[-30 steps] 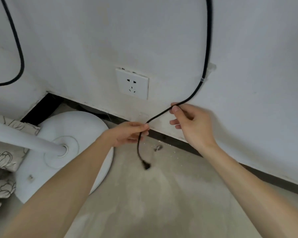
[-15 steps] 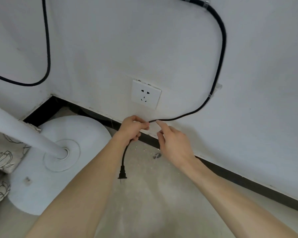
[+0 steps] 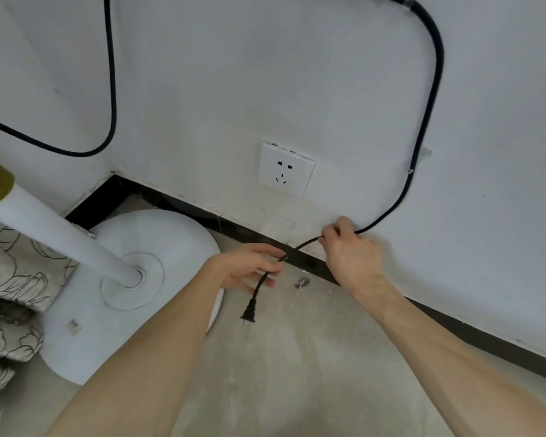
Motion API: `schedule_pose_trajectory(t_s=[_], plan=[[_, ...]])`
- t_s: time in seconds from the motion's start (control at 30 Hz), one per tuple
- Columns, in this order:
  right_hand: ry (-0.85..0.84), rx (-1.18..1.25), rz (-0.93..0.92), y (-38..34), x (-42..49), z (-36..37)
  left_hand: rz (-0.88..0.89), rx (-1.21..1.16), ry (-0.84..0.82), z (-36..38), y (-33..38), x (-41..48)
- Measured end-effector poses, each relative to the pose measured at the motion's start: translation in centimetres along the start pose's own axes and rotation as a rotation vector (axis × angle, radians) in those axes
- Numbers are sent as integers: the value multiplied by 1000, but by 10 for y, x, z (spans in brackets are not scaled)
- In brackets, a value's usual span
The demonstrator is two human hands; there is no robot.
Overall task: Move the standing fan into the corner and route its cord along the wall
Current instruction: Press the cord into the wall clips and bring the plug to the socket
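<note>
Head view looks down into a room corner where the white standing fan (image 3: 130,272) sits on its round base, the pole leaning up to the left. The black cord (image 3: 429,115) runs down the white wall (image 3: 218,74) on the right, past a small clear clip (image 3: 424,154), then curves left just above the dark baseboard (image 3: 454,326). The right hand (image 3: 350,257) is closed around the cord, pinching it by the wall low and right of the socket (image 3: 286,173). From there the cord arcs down and left to the left hand (image 3: 249,269), whose fingers are curled loosely around it. Below the left hand the cord hangs free, ending in the plug (image 3: 249,313), which dangles just above the concrete floor (image 3: 297,373), unplugged. A patterned cloth (image 3: 10,279) lies left of the fan's base.
</note>
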State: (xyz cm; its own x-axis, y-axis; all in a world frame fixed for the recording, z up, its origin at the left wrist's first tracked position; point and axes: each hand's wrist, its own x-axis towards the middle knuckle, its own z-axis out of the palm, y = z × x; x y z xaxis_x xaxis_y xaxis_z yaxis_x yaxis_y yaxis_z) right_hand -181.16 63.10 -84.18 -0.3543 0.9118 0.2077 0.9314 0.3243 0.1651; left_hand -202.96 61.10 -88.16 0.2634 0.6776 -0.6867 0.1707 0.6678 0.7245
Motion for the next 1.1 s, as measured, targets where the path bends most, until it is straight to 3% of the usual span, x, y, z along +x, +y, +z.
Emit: schedule_pose_trajectory(t_s=[0.07,0.17,0.23,0.7,1.1], plan=[[-5,-7,17,-2,1,0,17,0,113,-9,-12,0],[-18,-17,28,-13,5,-3,240,21,457,-14,-15,9],[-29,-12,34,-21,7,-4,346,46,589,-14,-9,18],[-120,3,-58,-24,-8,16,132,-336,634,11,-3,45],[-201,-61,-102,-23,-13,16,54,-254,646,23,11,50]])
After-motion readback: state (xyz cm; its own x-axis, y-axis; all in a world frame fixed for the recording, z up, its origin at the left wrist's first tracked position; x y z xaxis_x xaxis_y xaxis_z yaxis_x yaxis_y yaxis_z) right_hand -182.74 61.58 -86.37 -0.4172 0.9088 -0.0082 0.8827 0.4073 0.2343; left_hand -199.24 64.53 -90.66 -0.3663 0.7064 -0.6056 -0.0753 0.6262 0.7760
